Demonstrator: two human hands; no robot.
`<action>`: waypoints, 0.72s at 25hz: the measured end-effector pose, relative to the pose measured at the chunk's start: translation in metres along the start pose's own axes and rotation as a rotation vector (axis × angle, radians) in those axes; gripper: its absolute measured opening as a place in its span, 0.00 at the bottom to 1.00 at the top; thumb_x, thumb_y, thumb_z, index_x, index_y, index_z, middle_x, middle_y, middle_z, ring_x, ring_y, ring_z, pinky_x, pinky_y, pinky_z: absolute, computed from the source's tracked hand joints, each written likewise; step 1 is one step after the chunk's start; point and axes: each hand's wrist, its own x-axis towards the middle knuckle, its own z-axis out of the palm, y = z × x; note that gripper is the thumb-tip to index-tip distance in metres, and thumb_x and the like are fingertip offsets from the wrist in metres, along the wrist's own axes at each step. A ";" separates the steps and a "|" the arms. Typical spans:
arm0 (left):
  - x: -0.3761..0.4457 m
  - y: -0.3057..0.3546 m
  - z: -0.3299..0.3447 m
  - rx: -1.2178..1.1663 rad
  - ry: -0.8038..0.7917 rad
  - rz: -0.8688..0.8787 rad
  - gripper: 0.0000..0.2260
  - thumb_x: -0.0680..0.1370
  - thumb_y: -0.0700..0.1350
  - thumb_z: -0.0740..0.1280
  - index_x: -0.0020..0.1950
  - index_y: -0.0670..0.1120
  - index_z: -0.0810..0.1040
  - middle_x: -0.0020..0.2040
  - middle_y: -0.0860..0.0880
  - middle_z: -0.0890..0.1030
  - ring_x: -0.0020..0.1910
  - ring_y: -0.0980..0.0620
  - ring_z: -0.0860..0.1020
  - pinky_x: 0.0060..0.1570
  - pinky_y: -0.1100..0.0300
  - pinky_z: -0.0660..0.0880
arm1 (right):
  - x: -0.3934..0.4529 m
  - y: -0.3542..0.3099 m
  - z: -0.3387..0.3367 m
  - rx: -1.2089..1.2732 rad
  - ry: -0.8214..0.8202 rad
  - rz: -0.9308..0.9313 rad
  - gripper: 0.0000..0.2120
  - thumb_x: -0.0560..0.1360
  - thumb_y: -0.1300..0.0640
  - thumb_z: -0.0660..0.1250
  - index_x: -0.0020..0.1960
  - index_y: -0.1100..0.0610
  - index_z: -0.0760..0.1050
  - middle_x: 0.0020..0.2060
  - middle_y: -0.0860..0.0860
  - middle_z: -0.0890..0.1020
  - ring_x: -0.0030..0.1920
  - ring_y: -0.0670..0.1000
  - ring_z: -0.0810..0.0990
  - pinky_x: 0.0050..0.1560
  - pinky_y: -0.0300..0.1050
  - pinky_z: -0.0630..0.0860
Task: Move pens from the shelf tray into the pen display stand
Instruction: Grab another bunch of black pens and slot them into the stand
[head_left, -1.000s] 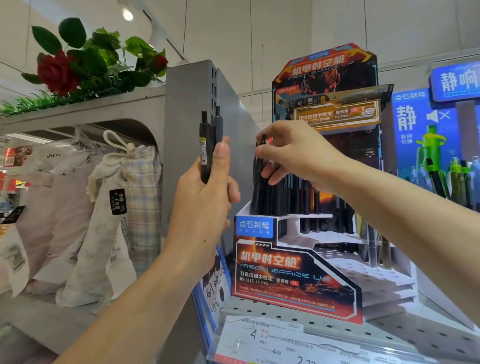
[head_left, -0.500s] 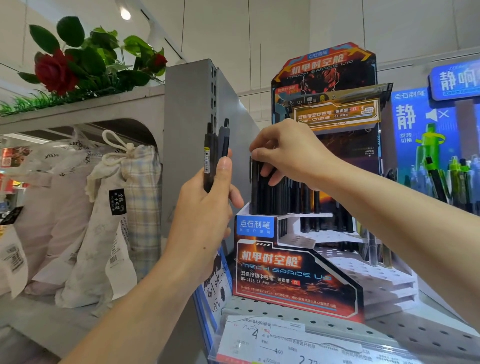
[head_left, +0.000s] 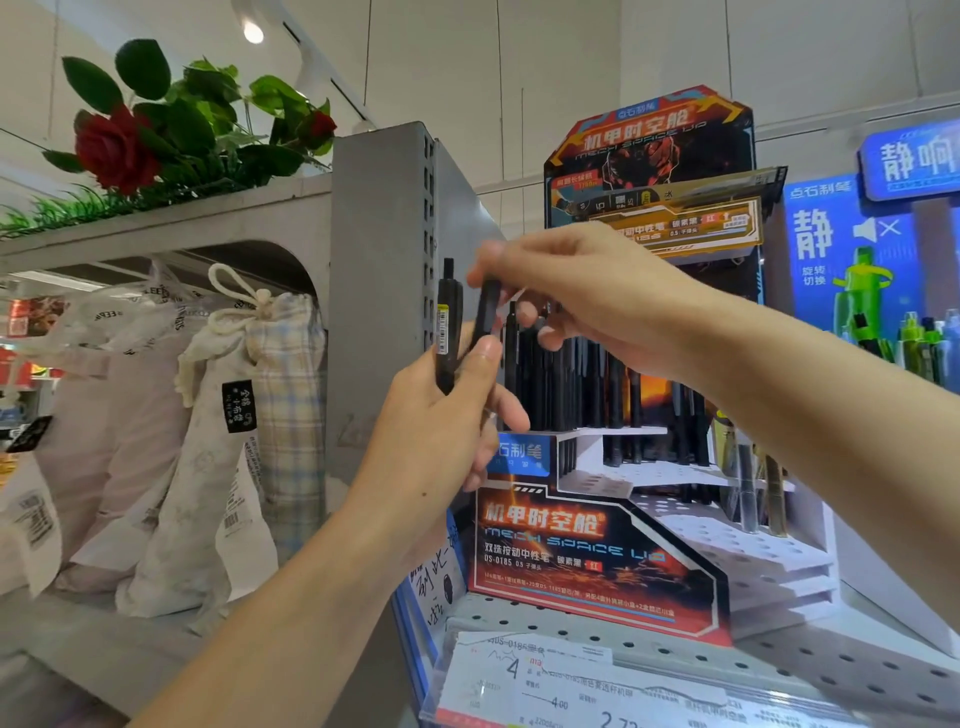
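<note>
My left hand (head_left: 441, 415) is raised in front of the shelf upright and grips two black pens upright; one black pen (head_left: 448, 317) with a barcode sticker stands clear above the fist. My right hand (head_left: 582, 291) reaches across from the right and pinches the top of the second black pen (head_left: 487, 312), which my left thumb still presses. Just behind stands the stepped pen display stand (head_left: 597, 551), orange, black and white, with several black pens (head_left: 571, 384) upright in its top rows. Its lower white steps have open holes. The shelf tray is out of view.
A grey metal shelf upright (head_left: 384, 291) rises just left of the hands. Cloth drawstring bags (head_left: 249, 415) fill the left shelf, with artificial roses (head_left: 119, 150) on top. A blue display with green pens (head_left: 883, 312) stands at right. Price tags (head_left: 571, 686) line the perforated shelf edge.
My right hand left the pens in the stand's top row and moved left to my left hand, where it took hold of one of the two held pens.
</note>
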 end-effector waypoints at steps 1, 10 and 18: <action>0.001 -0.001 0.001 -0.004 0.013 0.001 0.08 0.83 0.54 0.63 0.55 0.55 0.81 0.35 0.41 0.80 0.23 0.58 0.68 0.22 0.66 0.66 | -0.003 0.000 0.001 -0.025 -0.057 -0.001 0.14 0.81 0.49 0.67 0.56 0.60 0.82 0.36 0.46 0.82 0.35 0.43 0.76 0.33 0.35 0.74; -0.003 0.007 0.002 -0.186 0.180 0.008 0.26 0.74 0.70 0.59 0.54 0.48 0.73 0.32 0.54 0.70 0.25 0.58 0.64 0.19 0.68 0.62 | 0.002 0.010 -0.021 -0.112 0.373 -0.063 0.15 0.81 0.61 0.67 0.67 0.58 0.72 0.46 0.59 0.82 0.33 0.49 0.84 0.34 0.43 0.83; -0.002 0.004 0.006 -0.028 0.218 0.143 0.11 0.85 0.53 0.57 0.53 0.53 0.77 0.34 0.54 0.72 0.29 0.60 0.69 0.26 0.65 0.65 | 0.005 0.023 -0.006 -0.232 0.345 -0.129 0.12 0.79 0.60 0.70 0.60 0.56 0.73 0.41 0.58 0.82 0.35 0.52 0.85 0.32 0.42 0.83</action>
